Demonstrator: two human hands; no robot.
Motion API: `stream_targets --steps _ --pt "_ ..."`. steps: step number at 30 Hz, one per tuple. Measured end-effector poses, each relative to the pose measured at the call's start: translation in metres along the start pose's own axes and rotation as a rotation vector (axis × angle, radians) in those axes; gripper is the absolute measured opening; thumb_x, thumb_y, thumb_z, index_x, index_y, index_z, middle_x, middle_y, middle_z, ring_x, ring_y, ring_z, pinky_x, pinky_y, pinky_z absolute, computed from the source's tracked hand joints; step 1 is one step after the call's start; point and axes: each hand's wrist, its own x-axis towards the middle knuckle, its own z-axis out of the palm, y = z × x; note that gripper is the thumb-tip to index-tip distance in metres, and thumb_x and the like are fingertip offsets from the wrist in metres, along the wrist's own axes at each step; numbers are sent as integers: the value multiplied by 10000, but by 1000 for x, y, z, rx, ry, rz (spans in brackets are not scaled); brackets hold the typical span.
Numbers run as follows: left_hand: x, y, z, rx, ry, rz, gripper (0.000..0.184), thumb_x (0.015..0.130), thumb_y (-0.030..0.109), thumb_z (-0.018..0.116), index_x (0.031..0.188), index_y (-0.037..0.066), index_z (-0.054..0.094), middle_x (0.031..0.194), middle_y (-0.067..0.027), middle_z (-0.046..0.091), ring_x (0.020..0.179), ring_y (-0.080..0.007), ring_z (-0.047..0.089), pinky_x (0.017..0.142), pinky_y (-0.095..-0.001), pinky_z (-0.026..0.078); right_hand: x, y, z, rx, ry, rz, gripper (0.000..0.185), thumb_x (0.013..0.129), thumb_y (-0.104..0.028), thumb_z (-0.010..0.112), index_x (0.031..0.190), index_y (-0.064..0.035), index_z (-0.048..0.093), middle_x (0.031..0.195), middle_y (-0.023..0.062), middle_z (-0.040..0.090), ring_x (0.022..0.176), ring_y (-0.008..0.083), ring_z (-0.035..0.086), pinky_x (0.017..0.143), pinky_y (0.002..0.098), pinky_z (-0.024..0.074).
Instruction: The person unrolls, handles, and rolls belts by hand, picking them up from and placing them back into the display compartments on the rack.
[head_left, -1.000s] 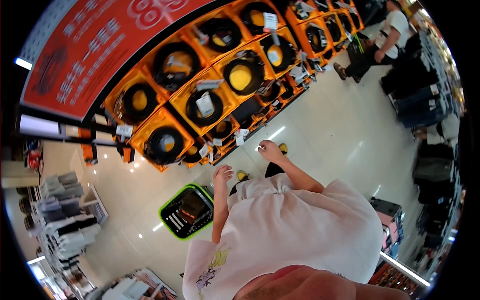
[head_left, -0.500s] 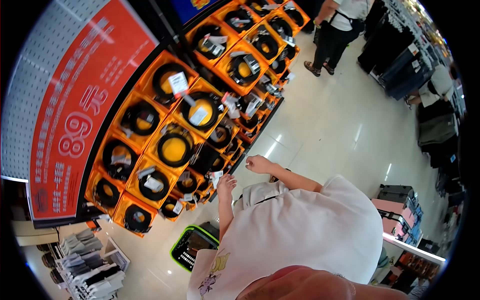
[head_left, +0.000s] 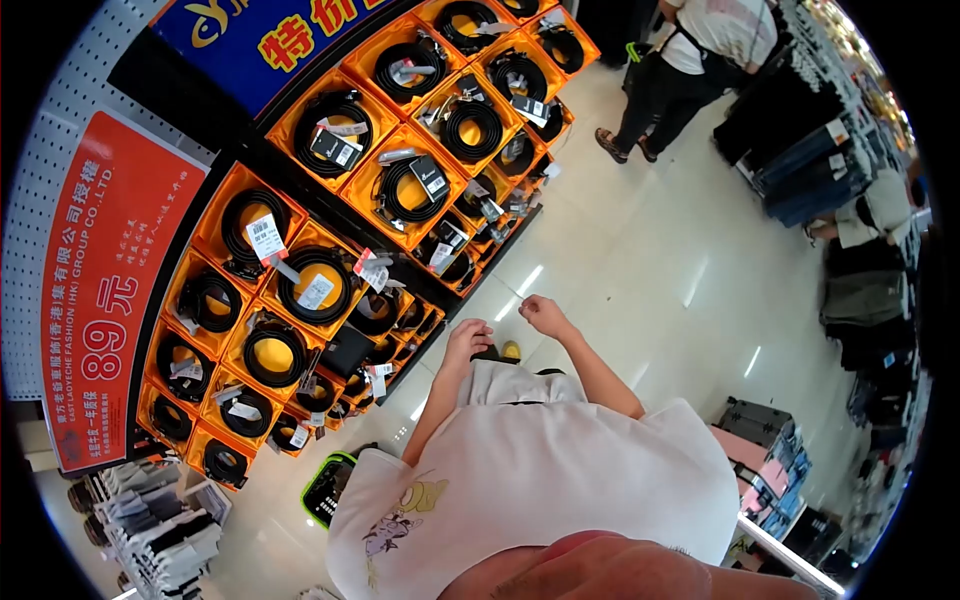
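Note:
My left hand (head_left: 468,343) hangs in front of my waist beside the belt display, its fingers loosely bent and a little apart, with nothing visible in it. To its right, my right hand (head_left: 543,315) is closed, the fingertips pinched together; what it holds, if anything, is too small to name. Neither hand touches the display. Coiled black belts (head_left: 275,352) lie in open orange boxes (head_left: 372,187), many with tags. A white tag (head_left: 379,378) hangs at the display's lower edge, near my left hand.
A red sign (head_left: 115,290) and a blue sign (head_left: 250,45) flank the display. A green-rimmed basket (head_left: 322,488) stands on the floor at lower left. Another person (head_left: 690,70) stands at upper right near hanging trousers (head_left: 800,160). Suitcases (head_left: 750,455) are at right.
The view has turned, showing more of the signs and the belts. The basket now sits farther left, partly cut off by my shirt. My hands stay in front of my waist.

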Motion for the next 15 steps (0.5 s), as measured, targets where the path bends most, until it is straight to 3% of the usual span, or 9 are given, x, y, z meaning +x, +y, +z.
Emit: stream_targets --steps 7,10,15 --pt "68 25 16 -77 50 -40 231 937 237 522 1079 67 587 933 -74 657 777 -187 651 691 -289 499 71 -7 -22 197 -54 -35 292 846 -246 644 980 12 674 886 190 697 839 297 680 760 361 525" --pt "110 49 31 -109 20 -23 227 938 231 519 1077 64 587 924 -77 652 768 -186 646 683 -288 499 127 -28 -51 89 14 -190 249 887 -214 650 986 14 656 815 104 686 714 158 637 672 306 519" --pt "167 99 51 -203 25 118 220 944 228 515 1061 61 597 913 -67 648 770 -176 639 671 -275 491 201 -95 -99 -32 -9 -250 263 864 -211 662 1000 13 648 860 140 688 793 213 657 725 335 518"
